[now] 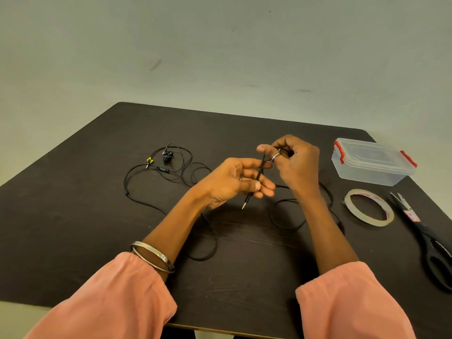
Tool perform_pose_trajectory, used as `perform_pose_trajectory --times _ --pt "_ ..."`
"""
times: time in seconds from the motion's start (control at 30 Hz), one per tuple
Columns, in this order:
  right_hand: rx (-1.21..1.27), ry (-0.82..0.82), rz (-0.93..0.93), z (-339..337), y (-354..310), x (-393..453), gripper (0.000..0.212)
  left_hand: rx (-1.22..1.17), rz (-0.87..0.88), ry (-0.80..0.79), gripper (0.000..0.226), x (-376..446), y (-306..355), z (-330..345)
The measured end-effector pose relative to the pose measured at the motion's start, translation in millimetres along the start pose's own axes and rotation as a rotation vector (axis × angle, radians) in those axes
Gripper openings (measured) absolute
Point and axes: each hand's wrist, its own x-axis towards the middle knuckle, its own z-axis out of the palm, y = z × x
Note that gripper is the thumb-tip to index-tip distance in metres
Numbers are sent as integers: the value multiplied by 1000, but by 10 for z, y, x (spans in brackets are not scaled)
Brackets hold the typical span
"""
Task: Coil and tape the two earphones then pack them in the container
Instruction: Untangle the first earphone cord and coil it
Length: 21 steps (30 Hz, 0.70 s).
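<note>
1. My left hand (234, 182) held the plug end of one earphone cable (259, 174); the thumb and the fingers pinched the thin black cable, and the plug (245, 203) hung out below the fingers, pointing down toward me.
2. My right hand (293, 162) was just beside the left one, a little farther from me. Its fingers were curled around the upper part of the same cable. What else was inside this fist I could not tell.
3. The rest of this cable lay in loose loops on the table (73, 216), under and behind my right wrist.
4. The second earphone (166, 157) lay loose on the table, well to the left of my left hand and farther from me, with its buds and plug close together.
5. The container (371, 162) stood to the right of my right hand, with its lid on and the red clips at both ends.
6. The tape (369, 207) lay flat, right of my right forearm, and the scissors (425, 241) lay just beside it, farther right.
</note>
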Motion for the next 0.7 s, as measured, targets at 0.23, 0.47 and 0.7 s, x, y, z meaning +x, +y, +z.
perform_pose_trajectory --times 0.23,0.47,0.7 --pt "-90 55 31 170 101 -37 29 -409 129 131 35 -13 65 -3" --pt "-217 -324 -66 340 69 -110 14 -600 186 426 29 0 125 -171" --pt "-237 -596 -72 322 -72 -136 18 -544 228 673 23 -32 151 -418"
